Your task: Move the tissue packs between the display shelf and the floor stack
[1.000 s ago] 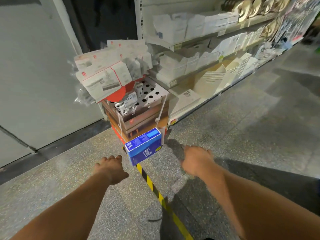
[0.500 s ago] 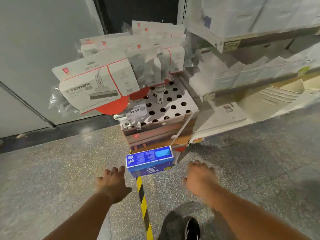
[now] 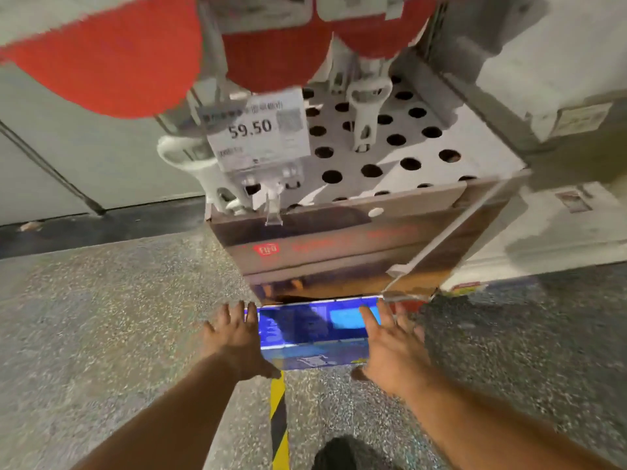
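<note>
A blue tissue pack (image 3: 310, 329) lies on the speckled floor against the foot of a stack of brown cardboard boxes (image 3: 339, 245). My left hand (image 3: 237, 340) is at the pack's left end with its fingers spread, its thumb by the lower front corner. My right hand (image 3: 390, 344) is at the right end, its fingers lying over the pack's top right corner. Neither hand is curled around the pack, which rests on the floor.
A white perforated display panel (image 3: 407, 147) with a 59.50 price tag (image 3: 259, 130) sits above the boxes, under hanging red and white packaged goods (image 3: 112, 56). White shelving (image 3: 559, 106) stands at the right. A yellow-black floor stripe (image 3: 279, 418) runs toward me, beside my dark shoe (image 3: 342, 452).
I have come closer and bent lower. Both hands have moved forward from short of the pack to its two ends and now touch it.
</note>
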Motion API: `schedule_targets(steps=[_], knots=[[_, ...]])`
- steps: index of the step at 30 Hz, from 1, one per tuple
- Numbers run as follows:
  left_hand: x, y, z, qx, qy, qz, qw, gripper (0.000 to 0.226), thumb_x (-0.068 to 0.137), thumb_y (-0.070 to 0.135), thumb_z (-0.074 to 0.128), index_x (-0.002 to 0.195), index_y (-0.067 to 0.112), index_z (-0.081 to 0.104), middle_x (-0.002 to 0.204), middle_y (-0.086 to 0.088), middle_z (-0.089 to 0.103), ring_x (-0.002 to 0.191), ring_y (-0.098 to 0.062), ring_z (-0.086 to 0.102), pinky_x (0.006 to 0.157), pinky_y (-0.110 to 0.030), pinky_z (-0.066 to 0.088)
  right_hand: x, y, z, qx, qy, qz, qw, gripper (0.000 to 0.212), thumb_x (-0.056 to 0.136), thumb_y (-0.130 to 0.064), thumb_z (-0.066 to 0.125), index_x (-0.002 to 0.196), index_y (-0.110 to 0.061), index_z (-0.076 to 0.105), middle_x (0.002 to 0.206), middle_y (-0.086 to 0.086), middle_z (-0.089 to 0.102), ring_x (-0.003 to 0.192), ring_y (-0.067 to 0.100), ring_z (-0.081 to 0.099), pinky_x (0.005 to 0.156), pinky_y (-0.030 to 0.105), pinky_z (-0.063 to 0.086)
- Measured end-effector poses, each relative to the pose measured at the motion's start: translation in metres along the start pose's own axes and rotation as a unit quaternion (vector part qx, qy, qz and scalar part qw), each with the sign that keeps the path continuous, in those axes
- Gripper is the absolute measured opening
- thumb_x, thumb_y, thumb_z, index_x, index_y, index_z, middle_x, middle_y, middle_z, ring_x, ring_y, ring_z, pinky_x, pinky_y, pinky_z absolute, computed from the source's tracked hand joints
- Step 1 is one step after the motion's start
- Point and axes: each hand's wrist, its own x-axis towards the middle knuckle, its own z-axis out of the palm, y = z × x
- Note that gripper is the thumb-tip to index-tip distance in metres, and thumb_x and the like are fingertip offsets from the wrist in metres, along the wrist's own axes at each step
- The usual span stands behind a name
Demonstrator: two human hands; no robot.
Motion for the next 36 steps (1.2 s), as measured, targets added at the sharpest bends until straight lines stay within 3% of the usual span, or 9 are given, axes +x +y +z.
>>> schedule_targets(steps=[4, 8, 10, 14, 19, 25, 36], knots=[[0.065, 0.012, 0.059, 0.018, 0.0, 0.0, 1.0, 0.16, 0.043, 0.091, 0.07, 0.159, 0.014, -0.01, 0.168, -0.005, -0.008, 0.153, -0.032, -0.01, 0.114, -0.069, 0.016, 0.071, 0.009, 0.048, -0.034, 0.025, -0.034, 0.999, 0.127, 0.068, -0.066, 0.078, 0.159, -0.033, -0.003, 0.168, 0.002, -0.011, 0.153, 0.033, -0.011, 0.116, 0.06, 0.016], [0.093, 0.018, 0.098, 0.011, 0.029, 0.001, 1.0, 0.158, 0.056, 0.082, 0.074, 0.154, 0.002, -0.02, 0.165, -0.01, -0.022, 0.152, -0.029, -0.019, 0.116, -0.067, 0.018, 0.117, 0.021, 0.076, -0.069, 0.006, -0.073, 0.995, 0.14, 0.062, -0.061, 0.086, 0.157, -0.036, -0.014, 0.166, -0.001, -0.022, 0.151, 0.035, -0.021, 0.115, 0.068, 0.006], [0.094, 0.019, 0.107, 0.003, 0.062, 0.001, 0.998, 0.145, 0.068, 0.076, 0.072, 0.154, 0.002, -0.019, 0.167, -0.01, -0.014, 0.153, -0.029, -0.014, 0.117, -0.061, 0.021, 0.123, 0.024, 0.084, -0.065, 0.016, -0.075, 0.995, 0.139, 0.064, -0.056, 0.087, 0.156, -0.038, -0.016, 0.166, -0.003, -0.019, 0.152, 0.033, -0.018, 0.115, 0.067, 0.01], [0.083, 0.016, 0.114, -0.015, 0.122, 0.019, 0.992, 0.127, 0.074, 0.069, 0.065, 0.158, 0.013, -0.012, 0.151, -0.006, 0.022, 0.141, -0.029, 0.016, 0.108, -0.056, 0.036, 0.11, 0.024, 0.09, -0.069, 0.064, -0.084, 0.992, 0.123, 0.073, -0.043, 0.083, 0.156, -0.04, -0.007, 0.162, -0.002, 0.009, 0.147, 0.031, 0.008, 0.11, 0.054, 0.032], [0.056, 0.014, 0.113, -0.043, 0.126, 0.023, 0.991, 0.12, 0.074, 0.066, 0.065, 0.159, 0.02, -0.005, 0.144, -0.002, 0.03, 0.132, -0.026, 0.025, 0.104, -0.05, 0.04, 0.084, 0.02, 0.079, -0.085, 0.064, -0.08, 0.991, 0.112, 0.078, -0.034, 0.078, 0.156, -0.041, -0.002, 0.158, -0.004, 0.017, 0.141, 0.027, 0.017, 0.104, 0.048, 0.038], [-0.032, -0.009, 0.058, -0.074, 0.107, 0.004, 0.991, 0.118, 0.071, 0.065, 0.067, 0.159, 0.02, 0.001, 0.144, -0.002, 0.03, 0.131, -0.026, 0.026, 0.103, -0.048, 0.04, 0.014, 0.001, -0.001, -0.118, 0.048, -0.1, 0.987, 0.111, 0.078, -0.033, 0.077, 0.156, -0.041, 0.0, 0.157, -0.004, 0.019, 0.14, 0.027, 0.02, 0.104, 0.046, 0.039], [-0.281, -0.113, -0.132, -0.126, 0.134, -0.052, 0.982, 0.119, 0.072, 0.065, 0.07, 0.159, 0.023, 0.0, 0.145, -0.001, 0.029, 0.133, -0.024, 0.027, 0.106, -0.047, 0.038, -0.182, -0.097, -0.237, -0.135, 0.04, -0.19, 0.972, 0.112, 0.077, -0.039, 0.079, 0.157, -0.039, 0.0, 0.157, -0.003, 0.018, 0.142, 0.028, 0.017, 0.113, 0.048, 0.033]])
